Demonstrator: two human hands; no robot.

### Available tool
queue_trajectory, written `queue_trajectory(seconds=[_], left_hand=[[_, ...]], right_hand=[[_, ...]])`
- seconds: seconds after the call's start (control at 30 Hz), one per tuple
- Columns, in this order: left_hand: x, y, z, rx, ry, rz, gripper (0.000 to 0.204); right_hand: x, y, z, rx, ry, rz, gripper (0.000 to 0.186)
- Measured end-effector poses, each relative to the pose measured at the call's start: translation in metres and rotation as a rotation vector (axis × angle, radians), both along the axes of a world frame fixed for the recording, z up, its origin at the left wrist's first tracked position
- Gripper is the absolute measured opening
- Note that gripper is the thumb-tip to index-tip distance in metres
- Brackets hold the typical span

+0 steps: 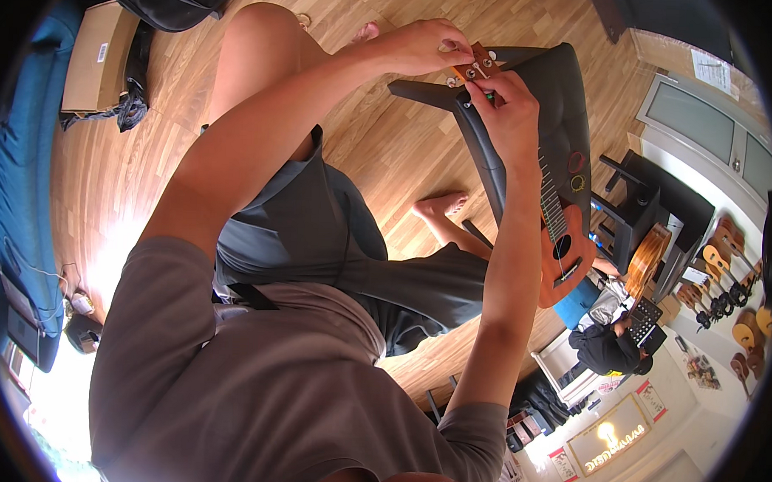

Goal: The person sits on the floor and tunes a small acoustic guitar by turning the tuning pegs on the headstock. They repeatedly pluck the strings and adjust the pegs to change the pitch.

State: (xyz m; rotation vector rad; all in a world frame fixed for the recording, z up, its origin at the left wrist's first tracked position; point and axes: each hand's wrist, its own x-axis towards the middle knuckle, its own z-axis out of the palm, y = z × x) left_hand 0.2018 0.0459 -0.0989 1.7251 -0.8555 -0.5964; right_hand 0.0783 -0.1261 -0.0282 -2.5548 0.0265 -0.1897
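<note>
A brown ukulele [564,257] lies on a black padded bench [551,89], its body toward the right and its headstock [475,64] at the far end. My left hand [424,49] is at the headstock's left edge, thumb and fingers pinched together; what lies between them is too small to tell. My right hand [511,114] is closed around the lower headstock and the top of the neck, hiding that part. A small green spot shows beside its fingers. Beside the neck, a red ring-shaped coil [577,162] and a yellowish one [577,183] rest on the bench.
Another person [608,346] sits at the right with a guitar [649,259] and a black gridded device [644,318]. Several instruments [726,253] hang or stand by the right wall. At the left are a cardboard box [103,57] and a blue sofa [31,169].
</note>
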Motion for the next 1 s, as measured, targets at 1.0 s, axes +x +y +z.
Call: queue_trajectory(seconds=[1.0], left_hand=[[0.0,-0.002,-0.006,-0.039,0.05,-0.061,0.03]], right_hand=[[0.018,0.001,-0.001,0.021,0.033,-0.143,0.017]])
